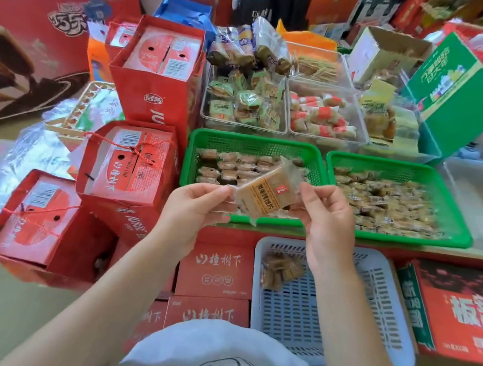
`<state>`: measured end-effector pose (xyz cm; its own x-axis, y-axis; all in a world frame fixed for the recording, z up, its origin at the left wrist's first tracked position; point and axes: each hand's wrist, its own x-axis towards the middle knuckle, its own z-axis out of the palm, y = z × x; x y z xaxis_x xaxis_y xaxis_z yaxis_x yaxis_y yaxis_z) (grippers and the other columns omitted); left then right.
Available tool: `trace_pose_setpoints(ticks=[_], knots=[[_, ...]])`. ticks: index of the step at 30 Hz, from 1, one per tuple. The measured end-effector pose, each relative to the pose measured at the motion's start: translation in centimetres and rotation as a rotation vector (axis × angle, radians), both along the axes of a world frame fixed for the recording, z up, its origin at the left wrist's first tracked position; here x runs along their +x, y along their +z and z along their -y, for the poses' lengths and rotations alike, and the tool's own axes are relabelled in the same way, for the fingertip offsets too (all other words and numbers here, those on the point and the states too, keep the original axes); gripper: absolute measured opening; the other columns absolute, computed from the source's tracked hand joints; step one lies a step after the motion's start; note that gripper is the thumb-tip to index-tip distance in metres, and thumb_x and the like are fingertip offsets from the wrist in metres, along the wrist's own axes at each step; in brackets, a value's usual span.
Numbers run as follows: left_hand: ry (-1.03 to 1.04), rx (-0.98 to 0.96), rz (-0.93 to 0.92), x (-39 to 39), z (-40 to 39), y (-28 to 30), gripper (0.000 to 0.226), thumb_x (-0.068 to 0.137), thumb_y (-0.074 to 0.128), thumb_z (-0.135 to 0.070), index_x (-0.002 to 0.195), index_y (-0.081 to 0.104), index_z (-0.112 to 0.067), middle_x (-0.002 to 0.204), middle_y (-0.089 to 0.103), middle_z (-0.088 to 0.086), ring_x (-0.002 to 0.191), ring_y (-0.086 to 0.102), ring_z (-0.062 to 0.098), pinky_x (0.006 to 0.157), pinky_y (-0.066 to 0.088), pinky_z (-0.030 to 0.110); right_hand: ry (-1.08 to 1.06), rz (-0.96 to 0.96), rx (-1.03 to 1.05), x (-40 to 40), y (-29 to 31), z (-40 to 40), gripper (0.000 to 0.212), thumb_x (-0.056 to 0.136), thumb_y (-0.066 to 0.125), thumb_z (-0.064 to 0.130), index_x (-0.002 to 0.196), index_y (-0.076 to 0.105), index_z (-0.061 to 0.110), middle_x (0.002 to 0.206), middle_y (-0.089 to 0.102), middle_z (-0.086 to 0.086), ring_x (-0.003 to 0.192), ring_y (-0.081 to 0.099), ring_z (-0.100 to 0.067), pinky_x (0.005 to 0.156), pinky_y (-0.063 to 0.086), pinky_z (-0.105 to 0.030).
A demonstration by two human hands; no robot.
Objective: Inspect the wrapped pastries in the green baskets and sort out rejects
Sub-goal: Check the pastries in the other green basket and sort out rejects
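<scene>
1. Nearest the camera, a white printed shirt (215,359) is seen, with two bare forearms reaching forward from it.
2. Just beyond the shirt and below the left green basket (209,137), red cartons (215,269) with white characters are stacked; a white slotted basket (372,286) is set to their right, and a few wrapped pastries (280,272) are gathered in its near left corner.
3. One wrapped pastry (269,193) is held up, tilted, over the front edge of the left green basket. Its left seal is pinched by the left hand (194,204) and its right seal by the right hand (327,218), thumb and fingers being closed on the clear film.
4. The left green basket is partly filled with rows of wrapped pastries. The right green basket (400,166) is placed just beside it on the same surface and is filled more fully.
5. To the left of the left green basket, red gift bags (134,171) holding boxes are stacked.
6. Behind the left green basket, clear tubs (241,126) of green-wrapped and red-and-white-wrapped snacks are lined up, and a green carton (464,96) is tilted farther right.
</scene>
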<state>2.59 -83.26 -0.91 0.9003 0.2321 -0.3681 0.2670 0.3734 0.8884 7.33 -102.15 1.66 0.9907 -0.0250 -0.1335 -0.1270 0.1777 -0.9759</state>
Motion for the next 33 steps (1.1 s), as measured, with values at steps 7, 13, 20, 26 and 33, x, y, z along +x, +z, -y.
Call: trace_pose_setpoints(ticks=[7,13,20,26,33], knots=[[-0.178,0.130,0.133,-1.8,-0.1,0.9,0.018,0.100,0.056,-0.010,0.086,0.067,-0.008,0.083,0.070,0.004,0.076,0.067,0.015,0.061,0.057,0.027,0.035,-0.022,-0.061,-0.5,0.2,1.2,0.019,0.096,0.062,0.010,0.079,0.055,0.009,0.068,0.064,-0.003,0.057,0.058,-0.014,0.055,0.050,-0.024],[-0.176,-0.032,0.169,-2.3,-0.4,0.6,0.027,0.088,0.061,-0.025,0.099,0.064,0.000,0.090,0.063,0.013,0.076,0.065,0.015,0.061,0.056,0.025,0.083,-0.304,0.364,-0.4,0.9,0.3,0.015,0.078,0.069,0.021,0.075,0.058,0.012,0.061,0.061,0.002,0.044,0.047,-0.005,0.041,0.038,-0.014],[-0.029,0.577,0.155,-1.8,-0.7,-0.2,0.022,0.091,0.072,-0.027,0.112,0.065,-0.026,0.108,0.069,-0.007,0.102,0.066,0.010,0.088,0.054,0.030,0.152,-0.186,0.254,-0.8,1.4,-0.9,0.019,0.074,0.072,0.019,0.072,0.054,0.012,0.060,0.059,-0.002,0.046,0.048,-0.009,0.041,0.037,-0.017],[-0.310,0.796,0.350,-1.8,0.9,1.2,0.076,0.076,0.084,-0.036,0.142,0.047,-0.042,0.098,0.063,-0.009,0.091,0.063,0.008,0.083,0.053,0.026,0.328,-0.102,-0.032,-1.4,1.6,-2.3,0.020,0.084,0.074,0.016,0.074,0.059,0.011,0.061,0.057,-0.004,0.045,0.046,-0.014,0.043,0.036,-0.022],[0.106,-0.008,0.056,-1.0,1.1,0.6,0.063,0.087,0.076,-0.015,0.140,0.049,-0.033,0.111,0.071,0.013,0.097,0.073,0.024,0.080,0.060,0.037,0.280,0.033,-0.301,-1.8,0.5,-2.3,0.012,0.095,0.067,0.024,0.089,0.068,0.014,0.065,0.061,0.001,0.058,0.057,-0.012,0.058,0.048,-0.030]])
